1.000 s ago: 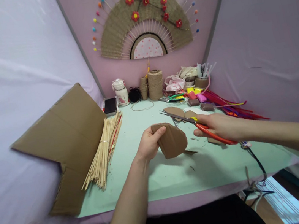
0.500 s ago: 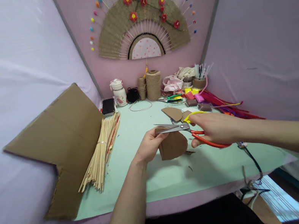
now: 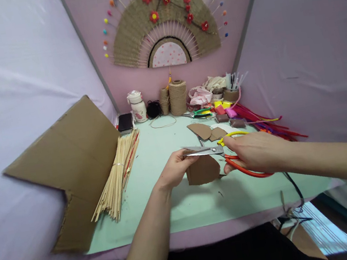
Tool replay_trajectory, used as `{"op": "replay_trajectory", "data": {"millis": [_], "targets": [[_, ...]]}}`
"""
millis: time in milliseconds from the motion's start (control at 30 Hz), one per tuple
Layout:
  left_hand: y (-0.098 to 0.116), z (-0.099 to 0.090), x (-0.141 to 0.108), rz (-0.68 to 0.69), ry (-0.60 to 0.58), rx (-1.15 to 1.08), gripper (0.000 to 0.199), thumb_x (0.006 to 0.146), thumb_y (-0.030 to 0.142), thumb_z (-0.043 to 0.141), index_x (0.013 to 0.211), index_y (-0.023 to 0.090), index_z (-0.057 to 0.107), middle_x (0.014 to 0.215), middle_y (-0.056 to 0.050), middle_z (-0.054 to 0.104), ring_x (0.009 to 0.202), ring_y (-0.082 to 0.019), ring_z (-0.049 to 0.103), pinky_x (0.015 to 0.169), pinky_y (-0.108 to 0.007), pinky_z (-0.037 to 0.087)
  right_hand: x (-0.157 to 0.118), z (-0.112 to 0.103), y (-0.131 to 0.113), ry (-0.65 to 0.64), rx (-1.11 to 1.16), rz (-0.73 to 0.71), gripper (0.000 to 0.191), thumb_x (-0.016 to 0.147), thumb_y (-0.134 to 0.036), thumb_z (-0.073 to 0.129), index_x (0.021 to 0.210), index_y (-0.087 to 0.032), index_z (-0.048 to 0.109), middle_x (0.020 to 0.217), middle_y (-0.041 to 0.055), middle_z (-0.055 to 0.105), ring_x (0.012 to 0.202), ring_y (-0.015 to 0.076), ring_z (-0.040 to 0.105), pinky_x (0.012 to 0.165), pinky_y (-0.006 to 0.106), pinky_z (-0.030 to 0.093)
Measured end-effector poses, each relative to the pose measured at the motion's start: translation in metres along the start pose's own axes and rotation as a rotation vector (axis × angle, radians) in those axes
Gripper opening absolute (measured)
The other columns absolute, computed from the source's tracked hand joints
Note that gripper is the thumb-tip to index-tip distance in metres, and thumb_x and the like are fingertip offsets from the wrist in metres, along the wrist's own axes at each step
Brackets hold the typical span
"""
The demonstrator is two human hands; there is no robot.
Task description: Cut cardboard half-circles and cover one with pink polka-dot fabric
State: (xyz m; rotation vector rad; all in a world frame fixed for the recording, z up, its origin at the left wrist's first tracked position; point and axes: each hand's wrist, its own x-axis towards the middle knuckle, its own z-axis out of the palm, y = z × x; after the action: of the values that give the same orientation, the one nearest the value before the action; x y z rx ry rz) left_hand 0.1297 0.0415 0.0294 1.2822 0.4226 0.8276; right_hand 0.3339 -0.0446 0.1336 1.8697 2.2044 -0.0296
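My left hand (image 3: 175,169) pinches a brown cardboard piece (image 3: 203,171) at its upper left, holding it above the green tabletop. The piece has a straight left side and a rounded right side. My right hand (image 3: 254,151) is wrapped round the handles of a pair of scissors (image 3: 214,150), one handle yellow and one red-orange. Their blades point left across the cardboard's top edge, a little apart, with the tips close to my left fingers. Just behind the scissors lie a cut cardboard wedge (image 3: 199,131) and a smaller cardboard scrap (image 3: 217,134).
On the left, a bundle of bamboo sticks (image 3: 117,175) lies beside a large cardboard sheet (image 3: 74,161). Twine spools (image 3: 178,97), a white bottle (image 3: 137,107), a phone (image 3: 125,122) and green-handled pliers (image 3: 202,112) line the back. Red strips (image 3: 252,120) lie at right.
The scissors and my right hand have shifted slightly right and down. The cardboard in my left hand has moved a little to the right.
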Motion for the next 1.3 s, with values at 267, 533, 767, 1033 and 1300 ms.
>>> {"op": "replay_trajectory", "data": {"millis": [267,533,767,1033,1300], "targets": [[0.003,0.004,0.000,-0.003,-0.018,-0.027,0.034,0.068,0.040,0.081,0.092,0.016,0.076,0.092,-0.010,0.075,0.099,-0.028,0.065,0.093,-0.037,0.042,-0.001,0.004,0.001,0.002,-0.004,0.030,0.049,0.088,-0.067,0.039,0.092,-0.020,0.053,0.082,0.0118,0.071,0.077,0.0327,0.070,0.053,0.032,0.039],[0.004,0.000,0.000,-0.038,-0.065,-0.006,0.040,0.070,0.044,0.079,0.098,0.015,0.076,0.094,-0.010,0.076,0.100,-0.028,0.065,0.092,-0.037,0.043,0.000,0.003,-0.001,-0.032,0.008,0.031,0.045,0.089,-0.063,0.043,0.090,-0.020,0.055,0.085,0.0121,0.071,0.080,0.0328,0.070,0.054,0.032,0.039],[0.006,0.003,-0.001,-0.045,-0.086,0.047,0.041,0.070,0.044,0.079,0.099,0.016,0.076,0.103,-0.010,0.075,0.109,-0.029,0.062,0.098,-0.039,0.041,-0.001,0.002,0.000,-0.006,-0.014,0.002,0.043,0.088,-0.063,0.045,0.093,-0.020,0.053,0.086,0.0107,0.072,0.078,0.0318,0.070,0.052,0.031,0.037],[0.004,0.007,-0.003,-0.002,-0.134,0.060,0.035,0.077,0.040,0.074,0.105,0.019,0.075,0.110,-0.009,0.074,0.117,-0.029,0.059,0.102,-0.038,0.038,-0.002,-0.001,-0.008,-0.041,-0.002,0.031,0.040,0.088,-0.059,0.046,0.091,-0.020,0.054,0.080,0.0119,0.070,0.078,0.0330,0.069,0.054,0.032,0.039],[0.005,0.003,0.000,-0.103,0.102,-0.163,0.037,0.071,0.043,0.079,0.095,0.015,0.075,0.099,-0.010,0.075,0.094,-0.023,0.066,0.085,-0.032,0.045,0.029,0.011,0.015,0.040,0.613,0.017,0.043,0.085,-0.062,0.046,0.073,-0.021,0.050,0.070,0.0034,0.062,0.063,0.0195,0.058,0.055,0.028,0.039]]}}
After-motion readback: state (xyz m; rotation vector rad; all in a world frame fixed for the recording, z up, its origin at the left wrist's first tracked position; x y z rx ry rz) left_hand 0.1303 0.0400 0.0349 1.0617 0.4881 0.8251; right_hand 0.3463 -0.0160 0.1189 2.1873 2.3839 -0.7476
